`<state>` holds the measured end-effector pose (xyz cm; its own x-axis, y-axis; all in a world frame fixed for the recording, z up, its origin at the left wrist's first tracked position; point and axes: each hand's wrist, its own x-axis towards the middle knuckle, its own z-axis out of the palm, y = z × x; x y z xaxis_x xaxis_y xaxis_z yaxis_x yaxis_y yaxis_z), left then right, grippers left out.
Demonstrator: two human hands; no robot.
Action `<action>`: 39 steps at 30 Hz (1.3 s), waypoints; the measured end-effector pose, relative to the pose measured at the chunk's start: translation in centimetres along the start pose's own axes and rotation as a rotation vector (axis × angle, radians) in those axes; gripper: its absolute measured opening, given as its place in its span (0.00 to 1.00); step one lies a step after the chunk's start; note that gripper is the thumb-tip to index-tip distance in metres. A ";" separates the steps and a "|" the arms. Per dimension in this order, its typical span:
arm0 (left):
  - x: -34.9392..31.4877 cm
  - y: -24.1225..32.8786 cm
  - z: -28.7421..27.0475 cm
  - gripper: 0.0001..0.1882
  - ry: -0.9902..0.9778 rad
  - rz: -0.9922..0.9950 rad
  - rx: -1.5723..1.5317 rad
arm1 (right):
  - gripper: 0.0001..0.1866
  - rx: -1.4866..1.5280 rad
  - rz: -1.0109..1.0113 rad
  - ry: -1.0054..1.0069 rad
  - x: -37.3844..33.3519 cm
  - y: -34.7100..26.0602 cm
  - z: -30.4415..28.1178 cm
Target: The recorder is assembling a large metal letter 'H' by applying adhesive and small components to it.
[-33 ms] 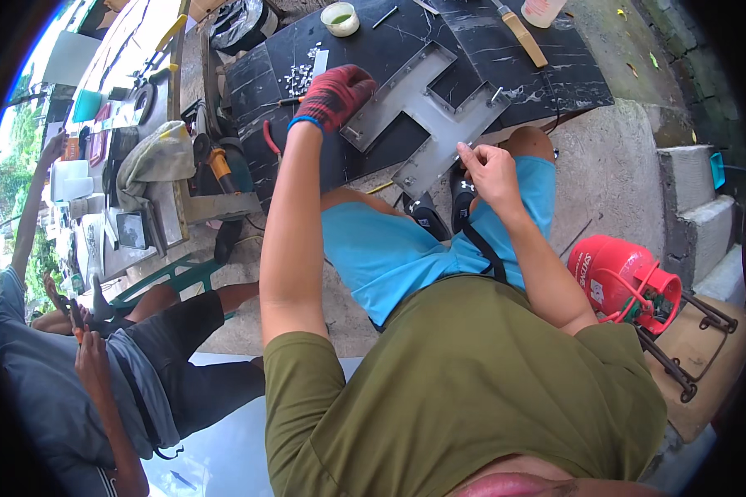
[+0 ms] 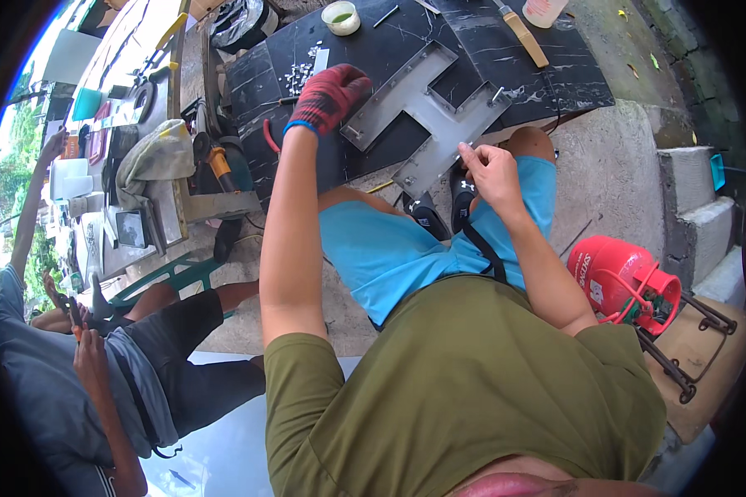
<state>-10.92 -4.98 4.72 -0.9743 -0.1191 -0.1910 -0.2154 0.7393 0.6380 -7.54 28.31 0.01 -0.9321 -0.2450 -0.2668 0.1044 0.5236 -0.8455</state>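
A grey metal letter H (image 2: 427,112), with raised edges and small posts at its corners, rests on the black marble-patterned board (image 2: 265,79). My left hand (image 2: 331,98), in a red and black glove with a blue cuff, hovers by the letter's left end. Its fingers are curled and hide whatever may be inside them. Bare, my right hand (image 2: 493,176) pinches the near right edge of the letter with thumb and forefinger. Many small pale pieces (image 2: 298,79) and a white strip (image 2: 321,61) lie just beyond the glove.
A tub of green stuff (image 2: 340,18) and a wooden-handled brush (image 2: 522,37) sit at the board's far side. Red-handled pliers (image 2: 271,137) lie left. A cluttered workbench (image 2: 174,186) and a seated co-worker (image 2: 83,356) are leftward; a red gas cylinder (image 2: 613,269) stands right.
My gloved left hand has shifted slightly left, away from the letter. My right hand and the letter keep their places.
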 end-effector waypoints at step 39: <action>-19.0 3.7 14.0 0.11 0.554 -0.289 -0.741 | 0.09 0.077 -0.201 0.376 3.6 1.6 -9.8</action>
<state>7.71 9.30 0.21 -0.7291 -0.6662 -0.1571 -0.2533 0.0493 0.9661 -14.12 36.25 2.27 -0.9966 -0.0144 0.0813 -0.0796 0.4303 -0.8992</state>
